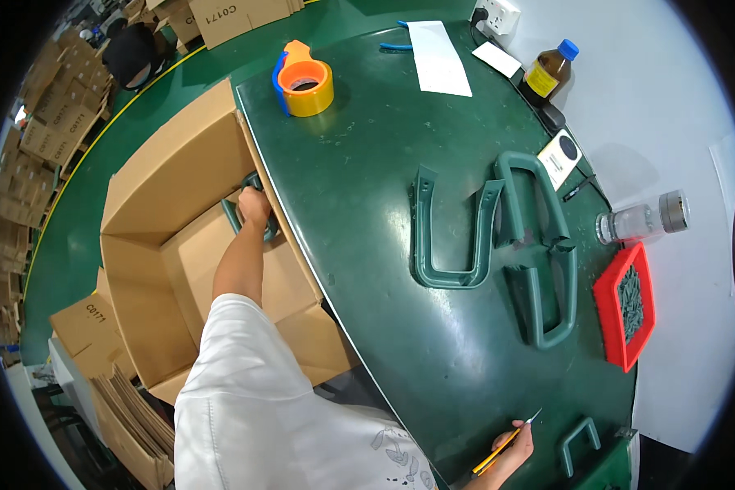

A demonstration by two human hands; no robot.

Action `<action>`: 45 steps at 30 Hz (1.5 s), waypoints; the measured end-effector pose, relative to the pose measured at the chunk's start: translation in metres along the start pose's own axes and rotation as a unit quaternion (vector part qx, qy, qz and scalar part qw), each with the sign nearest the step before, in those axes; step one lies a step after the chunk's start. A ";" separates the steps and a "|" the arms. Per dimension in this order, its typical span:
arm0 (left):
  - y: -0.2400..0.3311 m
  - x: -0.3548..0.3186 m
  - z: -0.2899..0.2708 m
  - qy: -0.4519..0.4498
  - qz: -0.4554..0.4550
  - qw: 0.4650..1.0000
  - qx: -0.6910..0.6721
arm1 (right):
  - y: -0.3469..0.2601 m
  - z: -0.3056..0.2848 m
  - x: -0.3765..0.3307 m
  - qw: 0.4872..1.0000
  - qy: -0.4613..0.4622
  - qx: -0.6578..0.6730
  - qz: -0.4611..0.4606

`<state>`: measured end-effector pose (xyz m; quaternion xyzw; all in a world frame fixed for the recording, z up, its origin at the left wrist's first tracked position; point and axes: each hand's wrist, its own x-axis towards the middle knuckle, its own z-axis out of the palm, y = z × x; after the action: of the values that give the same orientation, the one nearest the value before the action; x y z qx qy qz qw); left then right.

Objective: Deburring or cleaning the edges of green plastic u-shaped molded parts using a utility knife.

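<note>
A dark green handle (253, 177) is down inside the open cardboard box (143, 269), against the wall nearest the surface (367, 351). The left hand (255, 207) reaches in over it, its fingers curled and clamped on the handle; green sections show above the knuckles and to both sides of the hand, while the fingertips are hidden.

The right hand (516, 447), over the lower part of the surface, has its fingers together around a yellow craft knife (496, 454), whose blade sticks out past them, pointing up and to the right. A smaller green handle (567, 457) lies just right of that hand, apart from the fingers.

Farther up, 3 green U-shaped frames lie near each other: 1 open-topped frame (452, 279) on the left and 2 on the right, the upper frame (516, 160) and the lower frame (557, 333), their ends meeting. Beside them stands a red tray (618, 353) of small green pieces (631, 302). An orange tape dispenser (306, 88) rests at the far end.
</note>
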<state>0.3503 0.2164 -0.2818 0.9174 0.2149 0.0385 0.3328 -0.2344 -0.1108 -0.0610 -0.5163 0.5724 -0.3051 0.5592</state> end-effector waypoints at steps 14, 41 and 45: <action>0.008 0.011 -0.030 -0.031 0.204 0.978 0.036 | -0.042 -0.028 0.002 0.877 0.058 -0.385 -0.280; 0.126 -0.549 -0.136 -0.837 -0.043 0.344 -0.422 | -0.017 -0.027 -0.031 0.870 -0.096 0.480 -0.056; 0.160 -0.538 -0.135 -0.724 -0.091 0.504 -0.462 | -0.013 -0.023 -0.052 0.930 -0.193 0.311 0.018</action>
<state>-0.1065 -0.0389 -0.0377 0.3168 -0.0666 -0.5756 0.7509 -0.2609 -0.0712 -0.0278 -0.3549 0.3393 -0.3523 0.7967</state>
